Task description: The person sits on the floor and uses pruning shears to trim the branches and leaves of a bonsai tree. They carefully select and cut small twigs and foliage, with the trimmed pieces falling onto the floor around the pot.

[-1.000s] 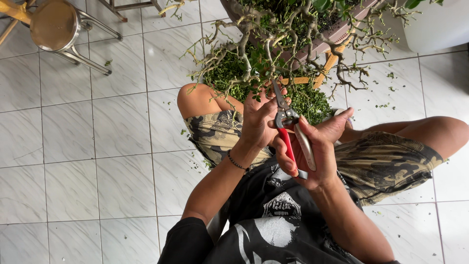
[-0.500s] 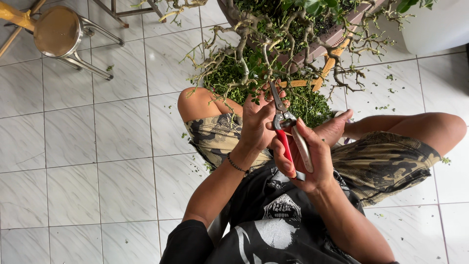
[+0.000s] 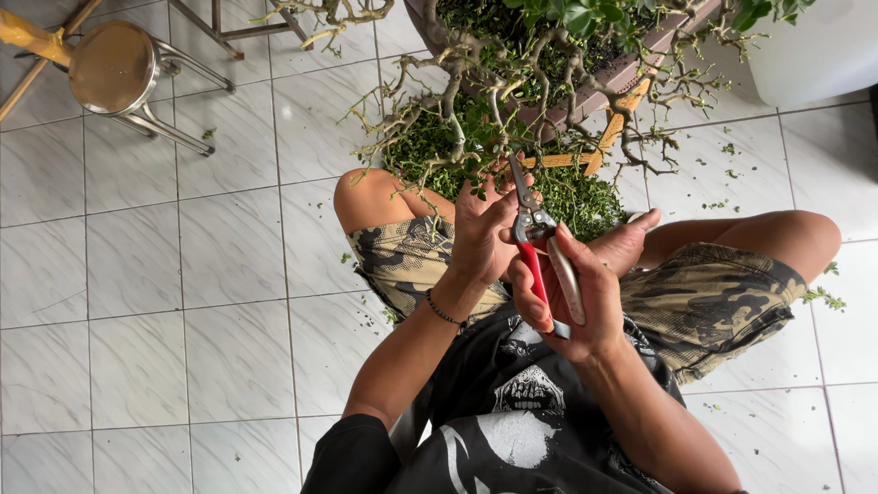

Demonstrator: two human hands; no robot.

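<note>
The shears (image 3: 540,252) had red and silver handles. The shorts (image 3: 704,302) bore tan-and-black camouflage, the shirt (image 3: 512,412) was black, the leaves (image 3: 585,197) green, the floor (image 3: 137,320) white marbled tile.

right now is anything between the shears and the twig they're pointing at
Nothing visible blocks them. The right hand holds the shears with the blade tips already up in the small tree's leafy twigs. The left hand sits beside the blades, fingers at the same twigs, close but not across the blades.

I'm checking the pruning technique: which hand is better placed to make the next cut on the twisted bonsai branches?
Right. The right hand already grips the red-handled pruning shears, blades pointing at the branches. The left hand holds no tool; it only steadies a leafy twig.
</note>
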